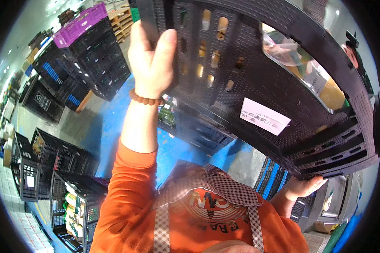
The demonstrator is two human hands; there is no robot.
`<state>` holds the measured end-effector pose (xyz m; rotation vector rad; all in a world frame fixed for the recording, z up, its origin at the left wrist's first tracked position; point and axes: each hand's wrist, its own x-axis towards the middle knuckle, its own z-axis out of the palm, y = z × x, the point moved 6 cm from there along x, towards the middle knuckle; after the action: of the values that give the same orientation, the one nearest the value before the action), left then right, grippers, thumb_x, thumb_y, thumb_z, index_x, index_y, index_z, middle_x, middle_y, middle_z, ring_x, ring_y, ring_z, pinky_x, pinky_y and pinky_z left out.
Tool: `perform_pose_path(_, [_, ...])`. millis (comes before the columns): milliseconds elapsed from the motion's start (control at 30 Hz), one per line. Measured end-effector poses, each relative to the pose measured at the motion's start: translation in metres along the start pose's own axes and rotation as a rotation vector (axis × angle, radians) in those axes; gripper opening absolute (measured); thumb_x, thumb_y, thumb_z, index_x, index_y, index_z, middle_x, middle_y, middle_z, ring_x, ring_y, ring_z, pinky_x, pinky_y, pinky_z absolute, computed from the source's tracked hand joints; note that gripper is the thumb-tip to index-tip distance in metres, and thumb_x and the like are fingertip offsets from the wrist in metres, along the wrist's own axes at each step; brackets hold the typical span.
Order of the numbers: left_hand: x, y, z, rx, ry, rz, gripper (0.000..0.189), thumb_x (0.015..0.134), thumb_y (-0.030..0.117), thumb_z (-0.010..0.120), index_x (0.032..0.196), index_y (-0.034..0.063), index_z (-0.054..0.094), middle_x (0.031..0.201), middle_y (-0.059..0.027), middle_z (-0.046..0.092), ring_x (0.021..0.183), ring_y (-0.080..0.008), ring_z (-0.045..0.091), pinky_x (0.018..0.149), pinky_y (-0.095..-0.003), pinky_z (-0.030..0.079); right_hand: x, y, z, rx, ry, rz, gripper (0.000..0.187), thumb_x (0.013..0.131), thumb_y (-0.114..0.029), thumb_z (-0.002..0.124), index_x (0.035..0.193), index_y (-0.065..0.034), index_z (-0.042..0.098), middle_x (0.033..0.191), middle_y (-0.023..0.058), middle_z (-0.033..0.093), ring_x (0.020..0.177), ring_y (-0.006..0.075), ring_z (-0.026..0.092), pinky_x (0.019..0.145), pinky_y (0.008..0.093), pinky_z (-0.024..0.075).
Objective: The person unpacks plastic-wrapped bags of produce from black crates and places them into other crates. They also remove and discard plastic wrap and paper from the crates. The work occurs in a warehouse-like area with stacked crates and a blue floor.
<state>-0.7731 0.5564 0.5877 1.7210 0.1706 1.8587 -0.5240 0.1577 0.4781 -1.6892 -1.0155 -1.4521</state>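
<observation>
A large black plastic crate is held up, tilted, before my chest, filling the upper right of the head view. My left hand grips its left edge, thumb towards me, other fingers partly hidden behind it. The palm of my right hand is under the lower right corner. A white label with writing is stuck to the crate wall facing me. Clear-wrapped yellowish packs show through the wide handle opening; I cannot tell whether they lie inside the crate. Yellow-brown patches show through the smaller slots.
Tall stacks of black crates stand at upper left, one topped by a purple crate. A black bin is below them. Lower left, an open crate holds packed goods. Another crate stack stands on the blue floor.
</observation>
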Motion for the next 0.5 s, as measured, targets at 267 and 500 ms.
perform_pose_path(267, [-0.01, 0.02, -0.002, 0.047, -0.003, 0.085, 0.018, 0.097, 0.019, 0.057, 0.102, 0.002, 0.056, 0.089, 0.0027, 0.054, 0.081, -0.0056, 0.045, 0.073, -0.0206, 0.039, -0.005, -0.012, -0.002, -0.196, -0.033, -0.137, 0.058, 0.096, -0.014, 0.057, 0.147, -0.0092, 0.03, 0.132, 0.024, 0.049, 0.11, 0.0415, 0.056, 0.093, 0.046, 0.0448])
perform_pose_path(500, [-0.022, 0.031, -0.003, -0.22, 0.06, 0.045, 0.04, 0.088, 0.02, 0.071, 0.116, -0.0022, 0.053, 0.105, -0.0034, 0.06, 0.094, -0.0107, 0.053, 0.089, -0.0256, 0.041, -0.017, 0.042, 0.026, 0.866, 0.147, 0.755, 0.056, 0.103, -0.046, 0.03, 0.139, -0.0046, 0.038, 0.133, 0.0122, 0.046, 0.12, 0.0224, 0.047, 0.106, 0.039, 0.0347])
